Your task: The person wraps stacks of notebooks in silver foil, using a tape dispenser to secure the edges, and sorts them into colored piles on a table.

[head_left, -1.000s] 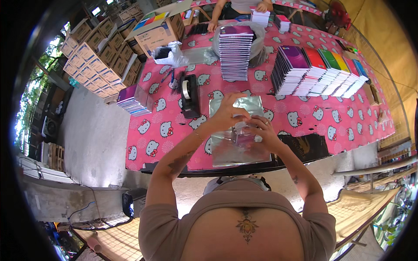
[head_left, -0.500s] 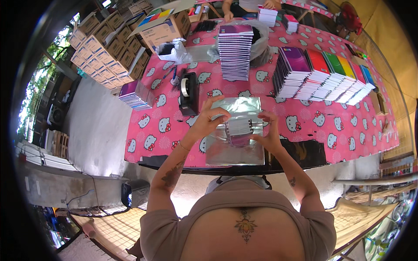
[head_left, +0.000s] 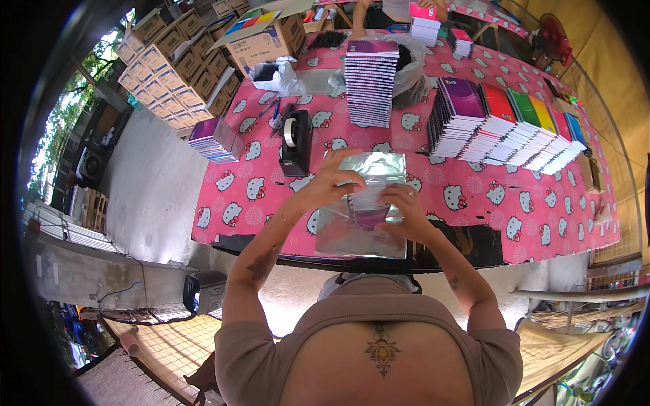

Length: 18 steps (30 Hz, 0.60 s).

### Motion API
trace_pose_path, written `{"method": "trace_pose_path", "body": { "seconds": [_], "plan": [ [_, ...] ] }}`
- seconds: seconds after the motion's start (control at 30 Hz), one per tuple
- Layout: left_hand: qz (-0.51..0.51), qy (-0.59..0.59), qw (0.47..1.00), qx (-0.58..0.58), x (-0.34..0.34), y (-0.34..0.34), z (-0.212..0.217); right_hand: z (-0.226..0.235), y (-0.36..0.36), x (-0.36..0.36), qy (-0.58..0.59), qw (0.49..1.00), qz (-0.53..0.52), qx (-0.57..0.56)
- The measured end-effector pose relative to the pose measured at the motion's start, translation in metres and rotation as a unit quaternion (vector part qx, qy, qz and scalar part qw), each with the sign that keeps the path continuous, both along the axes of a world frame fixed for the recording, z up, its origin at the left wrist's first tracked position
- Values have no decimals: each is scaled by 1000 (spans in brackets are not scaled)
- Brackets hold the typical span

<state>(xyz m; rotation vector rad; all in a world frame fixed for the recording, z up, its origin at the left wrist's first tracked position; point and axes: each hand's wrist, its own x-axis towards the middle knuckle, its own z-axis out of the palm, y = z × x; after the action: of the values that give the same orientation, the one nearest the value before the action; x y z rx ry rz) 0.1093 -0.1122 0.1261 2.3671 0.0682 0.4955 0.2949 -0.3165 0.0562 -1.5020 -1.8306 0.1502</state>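
A small purple-covered, spiral-bound notebook point(head_left: 370, 218) lies in front of me on shiny clear plastic sheets point(head_left: 359, 245), with its pale pages showing on top. Some of the film is folded over it. At its upper left, my left hand point(head_left: 333, 181) pinches the film between thumb and finger, the other fingers raised. My right hand point(head_left: 406, 213) curls round the right side, fingers over the film and thumb low near the purple cover. Glare and fingers hide part of the film's edge.
Left of the sheets stands a black tape dispenser point(head_left: 295, 145), with a short notebook stack point(head_left: 215, 141) beyond. A tall notebook stack point(head_left: 370, 84) rises ahead; coloured notebook rows point(head_left: 491, 125) stand at right. Cartons point(head_left: 179, 74) are piled left. Another person's hand point(head_left: 357, 32) shows across the table.
My right hand has moved left and inward, its fingers now over the notebook. My left hand has shifted slightly right. Across the table, the other person has a pink item above the white stack.
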Motion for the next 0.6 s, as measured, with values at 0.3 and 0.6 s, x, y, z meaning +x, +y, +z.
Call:
{"method": "trace_pose_path", "body": {
  "seconds": [0.3,0.6],
  "plan": [
    [12,-60,987,151,31,-7,-43,-14,15,-19,68,997,-4,-32],
    [85,-5,872,-482,13,-7,-46,-36,31,4,590,807,34,-15]
  ]
}}
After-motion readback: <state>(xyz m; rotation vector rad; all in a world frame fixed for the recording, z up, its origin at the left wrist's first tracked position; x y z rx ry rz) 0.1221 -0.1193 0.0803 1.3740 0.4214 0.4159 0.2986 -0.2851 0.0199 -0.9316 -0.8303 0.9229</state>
